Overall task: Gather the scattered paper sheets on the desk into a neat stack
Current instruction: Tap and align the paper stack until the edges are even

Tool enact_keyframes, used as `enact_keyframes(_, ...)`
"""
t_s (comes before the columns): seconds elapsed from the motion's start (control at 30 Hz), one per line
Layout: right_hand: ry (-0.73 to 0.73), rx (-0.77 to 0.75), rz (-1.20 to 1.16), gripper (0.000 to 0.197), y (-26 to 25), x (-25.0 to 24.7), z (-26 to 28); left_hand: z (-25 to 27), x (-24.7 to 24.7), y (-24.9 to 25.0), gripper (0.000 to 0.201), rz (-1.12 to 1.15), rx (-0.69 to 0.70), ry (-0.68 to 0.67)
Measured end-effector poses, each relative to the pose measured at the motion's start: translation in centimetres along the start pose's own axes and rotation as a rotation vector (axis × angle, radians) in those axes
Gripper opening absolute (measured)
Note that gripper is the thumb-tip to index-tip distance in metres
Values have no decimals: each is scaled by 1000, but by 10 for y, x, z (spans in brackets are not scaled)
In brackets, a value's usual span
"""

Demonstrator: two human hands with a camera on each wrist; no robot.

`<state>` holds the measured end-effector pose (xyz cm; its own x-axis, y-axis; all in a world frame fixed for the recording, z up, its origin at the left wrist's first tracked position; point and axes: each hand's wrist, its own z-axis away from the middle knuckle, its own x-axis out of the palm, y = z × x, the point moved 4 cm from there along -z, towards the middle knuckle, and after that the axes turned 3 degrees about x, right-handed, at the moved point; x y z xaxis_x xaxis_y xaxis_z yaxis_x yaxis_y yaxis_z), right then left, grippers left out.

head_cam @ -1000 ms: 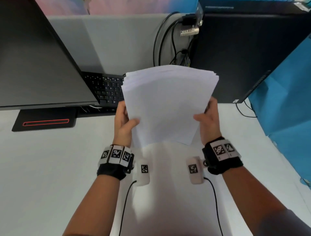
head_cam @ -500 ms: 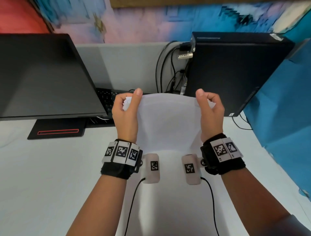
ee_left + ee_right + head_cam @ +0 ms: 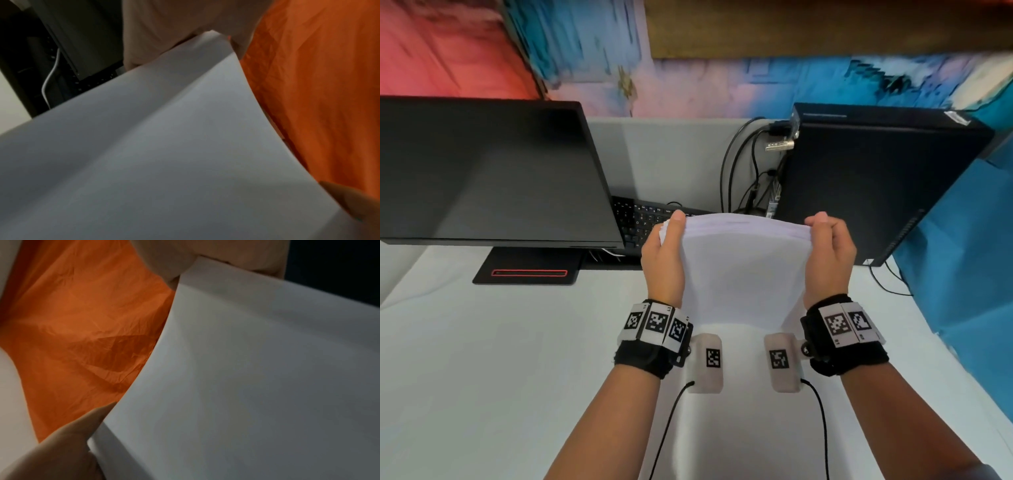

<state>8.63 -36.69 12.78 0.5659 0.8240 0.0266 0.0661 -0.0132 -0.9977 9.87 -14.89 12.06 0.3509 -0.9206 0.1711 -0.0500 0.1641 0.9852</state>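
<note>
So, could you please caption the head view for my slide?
Both hands, left hand and right hand, grip the paper stack upright above the desk.

The white desk [image 3: 482,377] carries a dark monitor's base [image 3: 527,270] at its back left, a black keyboard [image 3: 640,219] at mid back edge, and a black computer tower [image 3: 866,185] at back right, cables [image 3: 739,171] behind.
</note>
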Motion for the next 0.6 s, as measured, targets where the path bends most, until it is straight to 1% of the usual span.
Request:
enact_keyframes(0.07, 8, -8, 30, 16, 1, 0, -1, -1, 0, 2, 33, 4, -29, 9)
enact_keyframes(0.17, 15, -40, 41, 23, 0, -1, -3, -2, 2, 6, 40, -10, -15, 10)
enact_keyframes(0.3, -26, -52, 25, 28, -3, -2, -4, 0, 2, 11, 34, -82, 42, -24)
enact_keyframes(0.47, -34, -22, 12, 10, 0, -3, -2, -8, -3, 11, 27, -101, 47, -77)
enact_keyframes(0.6, -18, -37, 48, 7, 4, -5, -1, -7, -5, 11, 29, -109, 58, -135)
